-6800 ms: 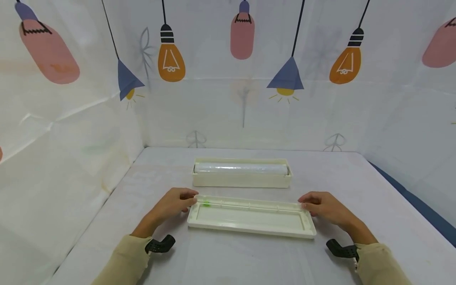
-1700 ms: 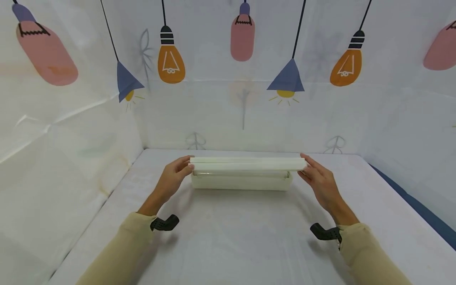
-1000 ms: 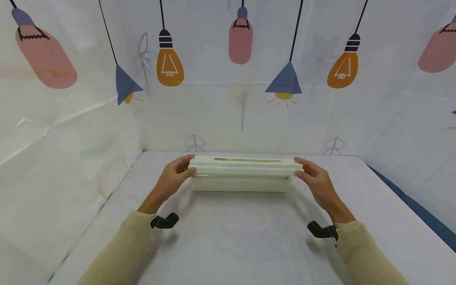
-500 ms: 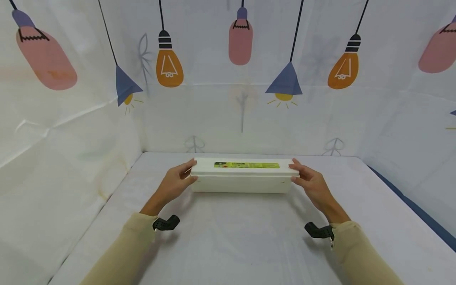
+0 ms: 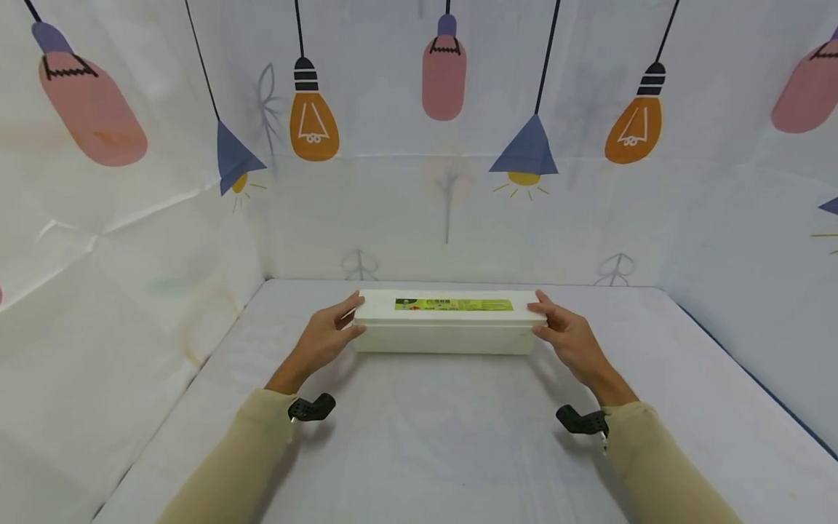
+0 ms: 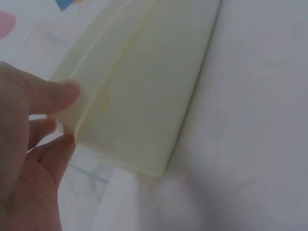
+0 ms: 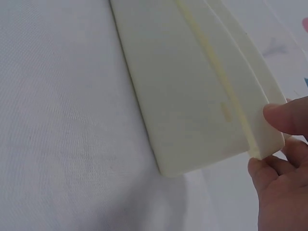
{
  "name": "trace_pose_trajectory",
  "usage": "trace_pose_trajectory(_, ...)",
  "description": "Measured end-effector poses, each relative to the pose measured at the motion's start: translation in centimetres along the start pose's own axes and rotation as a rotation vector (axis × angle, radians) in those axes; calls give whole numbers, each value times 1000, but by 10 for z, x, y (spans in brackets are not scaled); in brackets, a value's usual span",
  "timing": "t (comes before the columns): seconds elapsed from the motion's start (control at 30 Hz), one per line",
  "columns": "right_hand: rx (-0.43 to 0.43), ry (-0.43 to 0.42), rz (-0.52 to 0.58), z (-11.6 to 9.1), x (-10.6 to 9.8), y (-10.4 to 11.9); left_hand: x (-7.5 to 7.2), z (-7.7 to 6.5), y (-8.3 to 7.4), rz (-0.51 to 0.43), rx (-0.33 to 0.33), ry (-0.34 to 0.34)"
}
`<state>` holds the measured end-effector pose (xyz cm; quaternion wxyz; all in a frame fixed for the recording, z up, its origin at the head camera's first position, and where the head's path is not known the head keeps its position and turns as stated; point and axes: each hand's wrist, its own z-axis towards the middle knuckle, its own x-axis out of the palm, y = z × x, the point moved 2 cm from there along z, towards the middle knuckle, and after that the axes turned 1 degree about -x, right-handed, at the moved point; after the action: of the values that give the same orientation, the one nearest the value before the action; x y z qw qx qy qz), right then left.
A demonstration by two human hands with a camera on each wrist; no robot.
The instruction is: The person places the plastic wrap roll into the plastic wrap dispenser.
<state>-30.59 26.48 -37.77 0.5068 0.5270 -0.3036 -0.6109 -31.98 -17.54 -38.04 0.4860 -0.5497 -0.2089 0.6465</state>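
A long cream plastic box [image 5: 445, 340] stands on the white table, with its lid [image 5: 452, 316] on top and a green-yellow label [image 5: 454, 305] facing up. The lid hides the clear film roll inside. At the lid's left end, my left hand [image 5: 322, 339] holds it between thumb and fingers; the left wrist view shows the thumb on the lid's [image 6: 108, 62] front rim. My right hand [image 5: 575, 343] pinches the other end. In the right wrist view the lid [image 7: 240, 72] sits over the box wall [image 7: 178, 91], a thin yellowish line running along the seam.
White sheets [image 5: 393, 196] printed with lamps and bulbs hang behind and to both sides of the table [image 5: 425, 437]. Each wrist carries a black camera mount, the left mount [image 5: 312, 407] and the right mount [image 5: 580, 420].
The lid lay inside-up in front of the box; both hands have lifted it, turned it label-up and lowered it onto the box, covering the roll. Over the last half second little moves.
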Motion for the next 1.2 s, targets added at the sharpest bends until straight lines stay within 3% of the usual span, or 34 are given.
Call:
trace_pose_trajectory(0.67, 10, 21, -80, 5, 9, -1, -5, -1, 9, 9, 19, 3)
trace_pose_trajectory(1.2, -40, 25, -138, -3, 8, -1, -3, -5, 12, -1, 20, 8)
